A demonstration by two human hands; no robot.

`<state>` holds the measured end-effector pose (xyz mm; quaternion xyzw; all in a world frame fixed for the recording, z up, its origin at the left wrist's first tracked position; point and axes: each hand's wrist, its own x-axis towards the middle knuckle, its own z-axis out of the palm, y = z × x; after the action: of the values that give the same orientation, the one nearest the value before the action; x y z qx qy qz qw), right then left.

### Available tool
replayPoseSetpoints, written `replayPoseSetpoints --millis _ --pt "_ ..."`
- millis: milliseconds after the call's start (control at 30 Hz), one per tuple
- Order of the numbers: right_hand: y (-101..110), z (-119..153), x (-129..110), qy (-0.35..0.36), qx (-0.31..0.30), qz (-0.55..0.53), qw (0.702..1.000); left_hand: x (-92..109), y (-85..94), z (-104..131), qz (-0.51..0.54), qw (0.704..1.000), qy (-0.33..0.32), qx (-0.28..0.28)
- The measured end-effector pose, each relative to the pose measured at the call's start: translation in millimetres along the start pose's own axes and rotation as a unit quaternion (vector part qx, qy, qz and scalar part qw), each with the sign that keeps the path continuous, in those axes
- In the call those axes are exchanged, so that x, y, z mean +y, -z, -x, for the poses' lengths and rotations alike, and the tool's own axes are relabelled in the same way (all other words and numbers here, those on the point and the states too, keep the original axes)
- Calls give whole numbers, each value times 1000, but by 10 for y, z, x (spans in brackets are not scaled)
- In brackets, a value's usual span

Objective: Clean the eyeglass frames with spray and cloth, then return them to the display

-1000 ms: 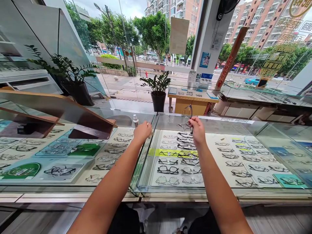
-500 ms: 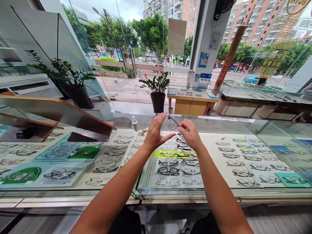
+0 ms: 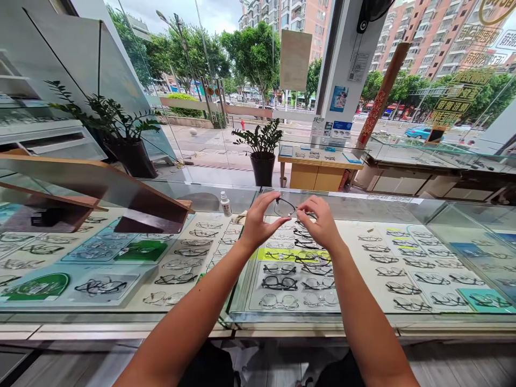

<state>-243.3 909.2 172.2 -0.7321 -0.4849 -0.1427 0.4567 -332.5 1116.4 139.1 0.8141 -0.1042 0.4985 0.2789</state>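
A pair of dark-rimmed glasses is held up above the glass display case, one lens showing between my two hands. My left hand has its thumb and fingers around the left side of the frame, fingertips at the upper rim and thumb near the lower edge. My right hand pinches the glasses at the right side of that lens, its fingers curled; the rest of the frame is hidden behind it. Below the hands, rows of glasses lie inside the case.
A small white bottle stands left of my left hand, with a crumpled cloth beside it. Brown wooden boards stand on the left. A potted plant and a wooden cabinet are beyond the case.
My left hand has closed in from wide-spread fingers onto the glasses. The glasses have come down slightly and turned a little. My right hand still pinches them.
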Motion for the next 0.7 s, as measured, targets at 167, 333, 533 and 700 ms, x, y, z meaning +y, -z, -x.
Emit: replayPoseSetpoints --millis 167,333,533,700 --pt "36 1 51 -16 72 3 997 -18 -23 -21 41 991 97 81" --pt "-179 26 48 17 169 42 985 79 -46 -47 55 978 136 150" --pt "-168 -119 -172 25 266 48 962 379 14 -306 72 973 140 170" --pt "249 -420 -586 81 300 47 949 687 210 -809 89 970 88 210"
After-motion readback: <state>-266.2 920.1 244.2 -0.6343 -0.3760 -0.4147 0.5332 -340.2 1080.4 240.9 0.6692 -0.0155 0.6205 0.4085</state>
